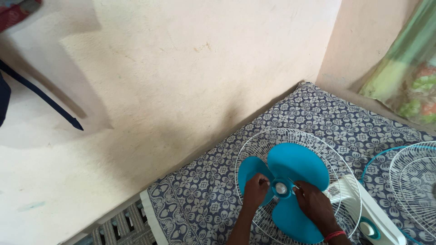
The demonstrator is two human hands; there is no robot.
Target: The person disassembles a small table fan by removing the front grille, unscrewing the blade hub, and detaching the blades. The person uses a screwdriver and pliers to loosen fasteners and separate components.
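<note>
In the head view, a teal three-bladed fan blade (290, 181) lies inside a white wire fan guard (254, 145), which rests on a bed covered with a blue-and-white flower-patterned sheet (204, 195). At the middle of the blade sits its round hub (280, 188), with a pale cap showing in the centre. The left hand (255, 190) rests just left of the hub, its grip pressed together on the hub's edge. The right hand (313, 202), with a red band at the wrist, lies just right of the hub on the lower blade; its grip pinches a thin metal tool (293, 183) whose tip points at the hub. Right of the blade, the fan's white body (377, 218) reaches out from under the guard, with a teal ring near its end. Farther right lies a second wire guard with a teal rim (415, 181). Behind the bed rises a cream plaster wall (181, 68), and a green patterned curtain (408, 77) hangs at the upper right.
</note>
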